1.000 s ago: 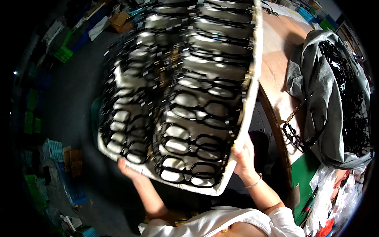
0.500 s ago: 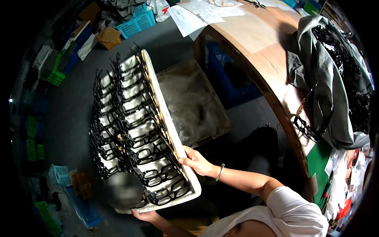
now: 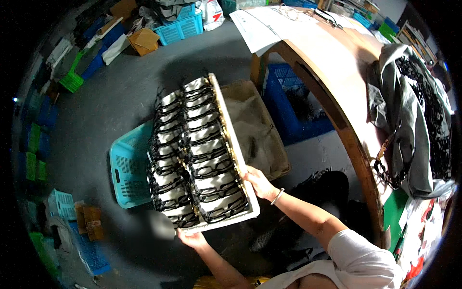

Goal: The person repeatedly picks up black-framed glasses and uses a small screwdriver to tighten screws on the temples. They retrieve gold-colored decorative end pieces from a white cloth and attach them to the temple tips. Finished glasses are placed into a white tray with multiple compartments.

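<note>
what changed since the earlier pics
The tray of black glasses has moved down and away from the camera, so it looks much smaller. The turquoise basket, mostly hidden at first, now shows left of it. Nothing was let go: the left hand stays on the near edge, the right hand on the right edge. The grey cloth stays put.

We observe a dark grey floor (image 3: 115, 96), dimmest toward the left, with a soft shadow beyond the middle. Along its left and far sides we find a green crate (image 3: 71, 82), a cardboard box (image 3: 144, 41) and a turquoise crate (image 3: 180, 32). At right we note a wooden bench (image 3: 332, 60) with a curved edge, its top whitened by strong light; a blue crate (image 3: 302, 133) stands beneath.
</note>
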`<state>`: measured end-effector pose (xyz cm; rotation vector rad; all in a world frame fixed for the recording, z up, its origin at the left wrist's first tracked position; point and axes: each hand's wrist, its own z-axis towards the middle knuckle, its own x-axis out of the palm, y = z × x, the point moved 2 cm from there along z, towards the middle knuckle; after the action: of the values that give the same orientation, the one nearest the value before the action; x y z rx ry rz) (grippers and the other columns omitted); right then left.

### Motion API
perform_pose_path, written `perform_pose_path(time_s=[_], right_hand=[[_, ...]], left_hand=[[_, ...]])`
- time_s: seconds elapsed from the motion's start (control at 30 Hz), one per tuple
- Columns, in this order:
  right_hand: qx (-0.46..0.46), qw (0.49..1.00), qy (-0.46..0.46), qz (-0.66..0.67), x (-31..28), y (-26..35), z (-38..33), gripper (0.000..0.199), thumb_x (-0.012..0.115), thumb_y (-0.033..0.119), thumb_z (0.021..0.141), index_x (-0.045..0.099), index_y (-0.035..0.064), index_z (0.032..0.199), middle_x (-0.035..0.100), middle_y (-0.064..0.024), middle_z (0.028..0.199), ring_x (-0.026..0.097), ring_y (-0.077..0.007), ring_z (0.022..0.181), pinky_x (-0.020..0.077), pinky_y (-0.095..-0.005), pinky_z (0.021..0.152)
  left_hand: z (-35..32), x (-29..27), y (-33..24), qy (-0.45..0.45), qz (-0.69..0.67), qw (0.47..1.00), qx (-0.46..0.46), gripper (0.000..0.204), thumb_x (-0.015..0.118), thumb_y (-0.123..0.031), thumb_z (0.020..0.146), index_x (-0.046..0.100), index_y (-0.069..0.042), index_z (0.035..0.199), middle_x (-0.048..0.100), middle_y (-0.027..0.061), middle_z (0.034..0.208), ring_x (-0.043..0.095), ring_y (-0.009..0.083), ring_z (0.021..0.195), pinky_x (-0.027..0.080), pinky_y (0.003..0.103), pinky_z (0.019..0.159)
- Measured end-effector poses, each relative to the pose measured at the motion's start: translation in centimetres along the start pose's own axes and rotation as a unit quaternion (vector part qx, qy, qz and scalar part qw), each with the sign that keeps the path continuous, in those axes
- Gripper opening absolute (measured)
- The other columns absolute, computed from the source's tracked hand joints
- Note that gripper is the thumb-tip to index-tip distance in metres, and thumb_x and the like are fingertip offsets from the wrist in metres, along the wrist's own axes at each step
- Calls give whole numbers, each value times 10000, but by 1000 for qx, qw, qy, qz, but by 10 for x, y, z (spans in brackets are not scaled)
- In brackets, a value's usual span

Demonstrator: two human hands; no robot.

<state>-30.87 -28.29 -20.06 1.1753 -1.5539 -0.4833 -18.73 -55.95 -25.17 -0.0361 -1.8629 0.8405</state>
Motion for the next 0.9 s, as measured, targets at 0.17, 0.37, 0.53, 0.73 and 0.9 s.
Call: perform_pose_path(time_s=[0.17,0.37,0.53,0.73,0.9], right_hand=[[15,1000,2,24,-16,11,-2,253,542,236,809,512,35,960,489,19,745,472,-70,627,421,-212,539],[46,996,-7,75,-37,0,9,313,528,268,831,518,22,1025,573,-69,933,553,-168,833,461,-310,747],[134,981,49,131,-57,-17,28,484,433,387,878,452,15,1187,542,-79,1119,518,-198,1002,400,-336,892],[232,956,-102,-148,-111,-40,-4,688,358,529,859,214,66,1348,312,-124,1324,360,-244,1169,356,-375,930],[235,918,-19,-319,-84,-13,-70,677,403,507,854,285,19,1308,425,-149,1236,509,-235,1005,417,-371,842]], left_hand=[[-8,40,4,-49,-21,999,-3,51,504,-139,797,496,-128,748,470,-49,568,447,58,471,410,187,410],[-12,43,13,-120,23,991,47,187,543,-112,788,384,-150,698,352,-71,507,358,43,417,316,187,359],[-14,20,37,-101,-3,993,-59,91,525,-139,798,437,-129,780,329,-77,505,400,46,484,435,248,593],[-17,19,61,-137,-10,967,-216,103,474,-101,735,473,-29,809,433,-1,527,441,136,453,371,229,416],[-2,-62,80,-77,24,977,-199,173,514,-139,685,461,-54,545,457,57,482,457,202,404,393,286,406]])
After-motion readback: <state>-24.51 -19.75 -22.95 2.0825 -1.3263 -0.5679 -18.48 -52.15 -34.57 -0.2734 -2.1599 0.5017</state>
